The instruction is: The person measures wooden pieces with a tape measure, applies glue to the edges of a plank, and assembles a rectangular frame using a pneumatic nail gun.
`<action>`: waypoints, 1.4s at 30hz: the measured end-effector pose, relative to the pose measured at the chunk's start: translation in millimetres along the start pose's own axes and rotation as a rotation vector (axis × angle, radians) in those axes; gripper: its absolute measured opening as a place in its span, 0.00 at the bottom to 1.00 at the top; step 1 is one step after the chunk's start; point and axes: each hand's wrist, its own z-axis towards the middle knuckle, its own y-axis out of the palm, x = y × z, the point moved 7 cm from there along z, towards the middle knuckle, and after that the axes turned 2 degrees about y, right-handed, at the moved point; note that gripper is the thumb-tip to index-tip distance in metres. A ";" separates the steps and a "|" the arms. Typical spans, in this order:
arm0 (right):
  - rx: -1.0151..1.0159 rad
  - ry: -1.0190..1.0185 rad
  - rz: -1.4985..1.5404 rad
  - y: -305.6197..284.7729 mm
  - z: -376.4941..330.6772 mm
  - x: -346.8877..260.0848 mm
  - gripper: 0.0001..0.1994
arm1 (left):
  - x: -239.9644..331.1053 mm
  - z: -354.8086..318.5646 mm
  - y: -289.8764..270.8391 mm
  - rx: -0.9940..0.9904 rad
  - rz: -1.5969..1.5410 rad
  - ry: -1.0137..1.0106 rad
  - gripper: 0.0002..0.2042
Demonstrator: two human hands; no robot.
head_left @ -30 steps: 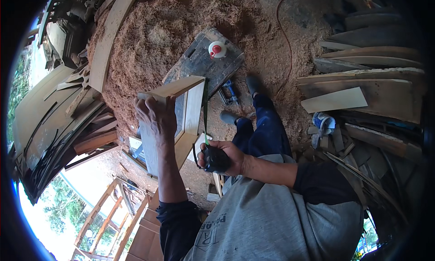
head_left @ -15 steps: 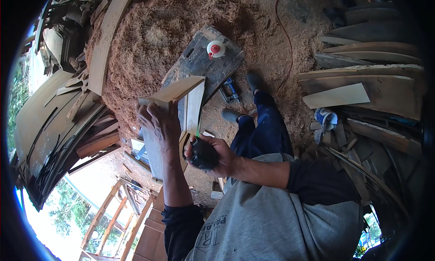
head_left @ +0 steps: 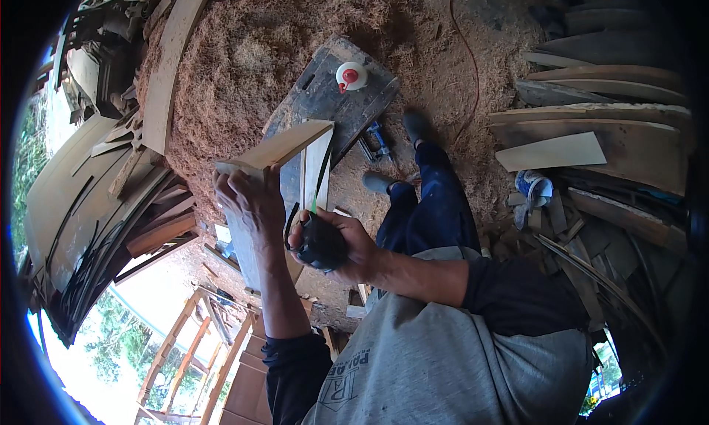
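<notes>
The left hand has its fingers curled over the edge of a wooden frame, which reaches ahead and right of them. The right hand's fingers wrap a black tape measure; its blade runs ahead of them by the frame's right board. Beyond both hands' fingers, a desk carries a white bottle with a red cap.

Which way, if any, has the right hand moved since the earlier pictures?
Yes: the right hand has moved left in view, judged against the bench.
</notes>
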 end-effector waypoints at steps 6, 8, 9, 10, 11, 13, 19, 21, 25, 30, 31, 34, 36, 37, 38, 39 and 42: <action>0.021 -0.021 -0.090 -3.9 2.2 4.0 0.14 | 16.7 -4.5 -5.6 0.051 0.017 0.028 0.30; 0.122 -0.055 -0.049 -3.3 1.8 5.0 0.15 | 23.5 -3.5 -8.3 0.036 -0.009 0.023 0.29; 0.122 -0.053 -0.044 -0.3 2.9 6.8 0.15 | 20.0 -5.0 -6.8 0.033 -0.004 0.023 0.29; 0.113 -0.037 -0.032 3.6 3.5 8.8 0.15 | 16.3 -6.6 -4.7 0.026 -0.043 0.006 0.28; 0.105 -0.022 -0.019 7.5 4.6 10.6 0.16 | 13.2 -7.2 -3.8 0.019 -0.082 -0.010 0.28; 0.153 -0.032 -0.034 9.5 12.9 11.8 0.16 | 9.6 -7.1 -12.8 0.004 -0.080 -0.011 0.28; 0.206 -0.080 0.014 27.3 41.7 28.8 0.17 | 13.3 -9.6 -21.7 -0.075 -0.080 0.051 0.28; 0.176 -0.153 0.092 23.3 54.4 35.8 0.16 | 16.5 -11.5 -20.7 -0.107 -0.075 0.078 0.28; 0.419 -0.198 -0.050 49.0 49.4 50.2 0.12 | 9.2 -23.8 -24.0 -0.133 -0.061 0.092 0.28; 0.350 -0.434 -0.060 50.8 57.1 53.4 0.14 | 9.9 -37.1 -36.0 -0.186 -0.022 0.120 0.29; 0.332 -0.514 -0.077 52.6 60.3 47.7 0.15 | 11.3 -35.5 -30.9 -0.195 -0.032 0.136 0.29; 0.296 -0.661 -0.079 57.2 61.8 38.7 0.20 | 13.9 -36.4 -28.5 -0.233 -0.029 0.163 0.29; 0.290 -0.700 -0.064 61.2 59.7 36.7 0.24 | 12.7 -38.1 -32.7 -0.245 -0.021 0.165 0.29; 0.285 -0.715 -0.064 60.8 59.2 34.7 0.26 | 12.3 -38.0 -32.1 -0.250 -0.018 0.171 0.29; 0.281 -0.729 -0.062 60.2 58.5 33.0 0.28 | 12.4 -38.0 -31.8 -0.256 -0.016 0.173 0.29; 0.278 -0.720 -0.099 60.7 58.5 32.7 0.29 | 12.2 -38.1 -31.7 -0.265 -0.014 0.178 0.29; 0.269 -0.705 -0.170 62.0 58.4 33.5 0.31 | 13.6 -37.7 -29.2 -0.282 -0.007 0.193 0.29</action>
